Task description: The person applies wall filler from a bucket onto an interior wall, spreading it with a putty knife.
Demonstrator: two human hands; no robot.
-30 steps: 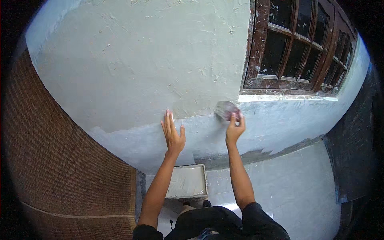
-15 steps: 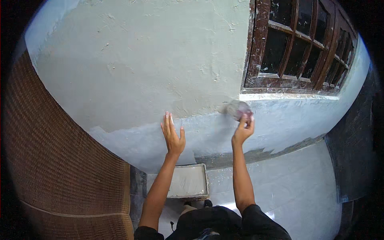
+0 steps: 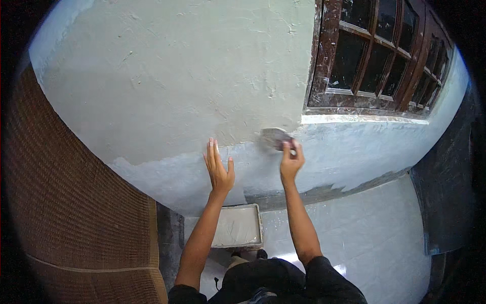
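Note:
My right hand (image 3: 291, 161) grips a putty knife (image 3: 276, 138), its wide blade smeared with pale plaster and slightly blurred. The blade lies at the wall (image 3: 202, 76), along the lower edge of a damp beige coat, left of the window's bottom corner. Fingers stretched upward, my left hand (image 3: 218, 168) rests against the wall where the beige coat meets the bluish-white surface below. It holds nothing. Below my hands, a rectangular tray (image 3: 261, 228) contains smooth beige plaster.
A brown wooden window (image 3: 331, 61) with small panes fills the upper right, above a white sill (image 3: 364, 120). Brown woven matting (image 3: 91, 202) covers the left side. Grey floor tiles (image 3: 364, 238) spread out below the wall, with a dark panel (image 3: 445, 192) at far right.
My right hand has moved left with the putty knife, away from beneath the window corner. The left hand stays nearly in place on the wall.

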